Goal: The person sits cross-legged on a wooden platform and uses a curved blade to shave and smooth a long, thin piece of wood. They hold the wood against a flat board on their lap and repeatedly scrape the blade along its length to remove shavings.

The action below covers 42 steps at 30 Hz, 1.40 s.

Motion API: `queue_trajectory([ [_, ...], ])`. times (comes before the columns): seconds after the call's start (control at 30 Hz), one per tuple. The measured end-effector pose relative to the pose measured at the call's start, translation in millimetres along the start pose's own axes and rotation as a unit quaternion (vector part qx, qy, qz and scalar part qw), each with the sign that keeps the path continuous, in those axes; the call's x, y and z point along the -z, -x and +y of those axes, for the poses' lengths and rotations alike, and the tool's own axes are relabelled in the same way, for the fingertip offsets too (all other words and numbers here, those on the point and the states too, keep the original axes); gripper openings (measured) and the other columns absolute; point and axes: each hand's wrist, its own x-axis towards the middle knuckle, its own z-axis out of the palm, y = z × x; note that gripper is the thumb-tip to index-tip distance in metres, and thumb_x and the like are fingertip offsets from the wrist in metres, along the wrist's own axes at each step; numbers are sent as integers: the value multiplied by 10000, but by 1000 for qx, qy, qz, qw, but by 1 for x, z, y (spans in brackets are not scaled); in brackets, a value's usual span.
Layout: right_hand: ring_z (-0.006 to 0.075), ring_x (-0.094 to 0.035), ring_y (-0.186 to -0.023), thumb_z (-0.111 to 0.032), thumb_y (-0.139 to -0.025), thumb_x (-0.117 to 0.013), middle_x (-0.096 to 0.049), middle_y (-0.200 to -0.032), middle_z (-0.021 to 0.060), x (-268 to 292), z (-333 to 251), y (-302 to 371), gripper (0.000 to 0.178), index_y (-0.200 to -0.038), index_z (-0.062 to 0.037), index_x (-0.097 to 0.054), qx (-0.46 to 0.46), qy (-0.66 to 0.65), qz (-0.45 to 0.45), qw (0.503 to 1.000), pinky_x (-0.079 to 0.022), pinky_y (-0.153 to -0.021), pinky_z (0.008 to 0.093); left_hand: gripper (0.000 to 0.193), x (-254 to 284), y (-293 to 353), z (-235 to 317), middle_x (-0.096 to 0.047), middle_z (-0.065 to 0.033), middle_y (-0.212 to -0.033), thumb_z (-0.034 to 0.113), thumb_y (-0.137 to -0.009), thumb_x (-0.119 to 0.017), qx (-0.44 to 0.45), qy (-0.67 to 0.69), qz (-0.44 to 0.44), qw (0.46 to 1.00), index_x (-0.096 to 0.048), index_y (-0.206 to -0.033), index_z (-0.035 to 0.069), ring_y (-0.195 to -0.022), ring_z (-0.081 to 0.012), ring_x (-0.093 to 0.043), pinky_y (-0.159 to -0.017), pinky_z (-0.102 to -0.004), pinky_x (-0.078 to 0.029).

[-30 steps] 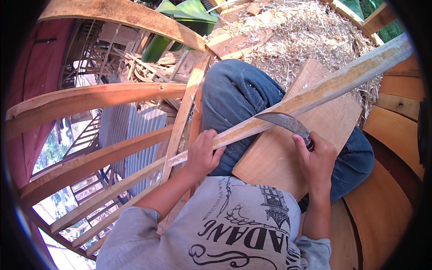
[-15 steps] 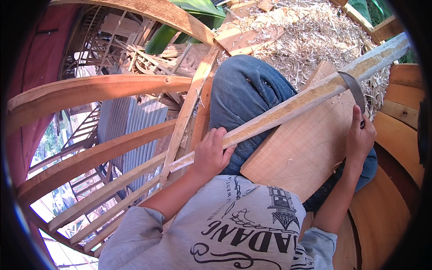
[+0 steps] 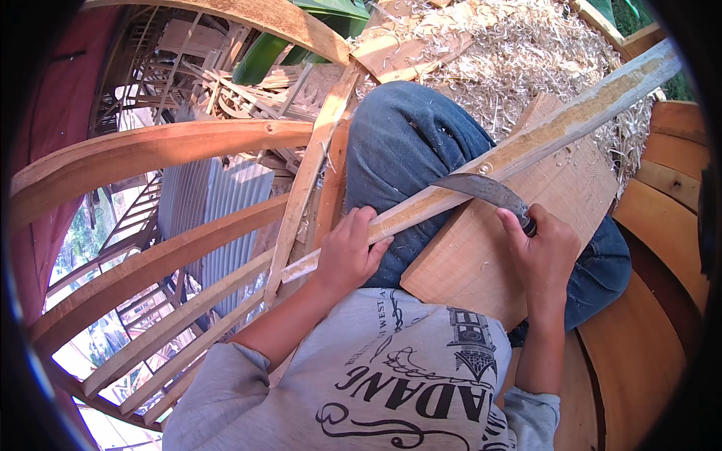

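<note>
A long pale wooden pole (image 3: 553, 139), with a tan strip along its upper face, runs slantwise from near my left side up to the far right. My left hand (image 3: 350, 252) is wrapped round its lower part. In my right hand (image 3: 545, 248) is a curved knife (image 3: 489, 189), its dark handle mostly hidden by the fingers. The blade lies across the pole, touching it in front of my left hand. Beneath the pole, a broad wooden board (image 3: 481, 263) rests across my lap, beside my bent knee in blue jeans (image 3: 410, 143).
Wood shavings (image 3: 519, 56) are heaped at the far side. Curved wooden ribs (image 3: 165, 146) stand at the left, with corrugated metal sheets (image 3: 218, 195) and scrap wood (image 3: 263, 94) beyond them. Curved planks (image 3: 632, 338) form a wall at the right. Green leaves (image 3: 263, 56) hang at the top.
My right hand has drawn the knife along the pole toward me and to the left, from its far part to near my left hand. My left hand keeps its grip.
</note>
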Motion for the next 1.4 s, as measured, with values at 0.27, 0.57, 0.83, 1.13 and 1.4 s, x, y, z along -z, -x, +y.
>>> queue_trajectory([
  [0.27, 292, -548, -532, -526, -840, -625, -524, -537, 157, 18, 61, -41, 570, -764, 39, -627, -115, -24, 134, 984, -422, -548, 379, 366, 2, -1, 4, -545, -163, -871, 223, -838, -653, 4, -1, 5, 1000, -454, -1073, 25, -776, -381, -586, -639, -443, -458],
  [0.57, 60, -281, -542, -500, -934, -537, -309, -561, -62, 47, 106, -39, 608, -560, -62, -342, -140, -250, 145, 947, -199, -485, 286, 378, -2, -1, -5, -530, -146, -868, 261, -837, -648, -13, -6, 14, 1000, -460, -1078, 40, -770, -359, -590, -601, -445, -464],
  [0.83, 361, -551, -553, -431, -820, -664, -524, -574, 202, 9, 7, 1, 482, -730, 38, -595, -38, -6, -25, 999, -410, -526, 395, 382, 1, -2, -1, -536, -147, -868, 252, -834, -652, 2, 5, -10, 1000, -455, -1081, 37, -763, -363, -595, -604, -438, -472],
  [1.13, 177, -413, -508, -550, -891, -561, -412, -506, 68, 25, 111, -69, 650, -705, 73, -570, -132, -83, 187, 970, -361, -521, 354, 364, 1, -1, -1, -555, -159, -845, 196, -812, -668, -3, -14, 13, 1000, -455, -1056, 31, -753, -369, -592, -640, -428, -465],
  [1.4, 182, -400, -488, -524, -880, -591, -410, -507, 35, 37, 79, -30, 613, -629, 23, -474, -110, -176, 113, 972, -285, -478, 356, 395, -5, -1, -4, -538, -155, -858, 245, -817, -663, -24, -25, 25, 999, -450, -1076, 35, -769, -367, -591, -635, -438, -482],
])
